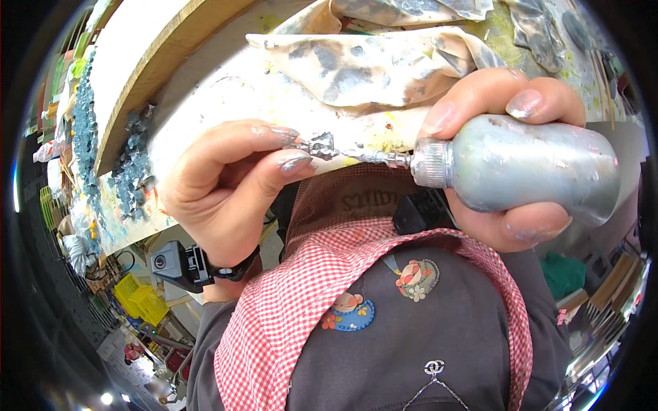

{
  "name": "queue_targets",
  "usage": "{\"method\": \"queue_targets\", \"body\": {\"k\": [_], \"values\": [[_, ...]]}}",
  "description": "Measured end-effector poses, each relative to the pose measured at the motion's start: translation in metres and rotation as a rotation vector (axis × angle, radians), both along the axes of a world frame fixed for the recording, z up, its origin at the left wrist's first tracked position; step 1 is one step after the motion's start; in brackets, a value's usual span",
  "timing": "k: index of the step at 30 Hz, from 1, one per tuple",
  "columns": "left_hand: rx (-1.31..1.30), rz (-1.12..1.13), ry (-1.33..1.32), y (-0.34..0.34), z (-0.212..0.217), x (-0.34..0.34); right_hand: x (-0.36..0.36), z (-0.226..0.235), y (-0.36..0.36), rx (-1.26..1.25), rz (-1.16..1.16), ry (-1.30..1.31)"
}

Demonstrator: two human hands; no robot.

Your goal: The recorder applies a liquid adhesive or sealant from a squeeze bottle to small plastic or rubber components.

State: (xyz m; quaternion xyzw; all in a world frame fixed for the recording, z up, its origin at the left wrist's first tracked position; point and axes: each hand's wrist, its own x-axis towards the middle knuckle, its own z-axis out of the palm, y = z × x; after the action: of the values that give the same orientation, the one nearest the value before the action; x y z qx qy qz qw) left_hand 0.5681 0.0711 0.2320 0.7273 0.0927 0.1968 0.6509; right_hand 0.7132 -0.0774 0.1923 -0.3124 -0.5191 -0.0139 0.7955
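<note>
Between thumb and forefinger, my left hand (223, 178) pinches a small silver-grey painted piece (321, 145); its exact kind is too small to make out. My right hand (480, 99) is wrapped round a squeeze bottle (538, 164) with silver-grey contents, tilted on its side. Its ribbed collar (430, 162) and thin, paint-smeared nozzle (394, 159) point left toward the piece. The nozzle's tip is close to the piece; whether they touch I cannot tell. Grey paint marks fingertips of both hands.
A paint-stained table (226, 89) lies beyond my hands, with a grey-blotched cloth (384, 65) at its far side. Left, small blue-grey pieces (133, 168) lie along a wooden strip (147, 72), with another row (83, 123) further left. A yellow basket (140, 300) stands lower left.
</note>
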Motion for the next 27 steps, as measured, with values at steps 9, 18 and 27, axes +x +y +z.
{"method": "queue_targets", "body": {"k": [9, 18, 27], "values": [[-0.123, 0.229, 0.269, 0.002, 0.029, 0.001, -0.019, 0.040, -0.008, -0.299, -0.166, 0.302], [0.156, 0.175, 0.333, 0.057, 0.086, -0.007, -0.002, 0.040, -0.034, -0.056, -0.262, 0.361], [0.809, 0.036, 0.343, 0.084, 0.145, 0.095, 0.034, 0.041, -0.066, -0.097, -0.349, 0.366]]}}
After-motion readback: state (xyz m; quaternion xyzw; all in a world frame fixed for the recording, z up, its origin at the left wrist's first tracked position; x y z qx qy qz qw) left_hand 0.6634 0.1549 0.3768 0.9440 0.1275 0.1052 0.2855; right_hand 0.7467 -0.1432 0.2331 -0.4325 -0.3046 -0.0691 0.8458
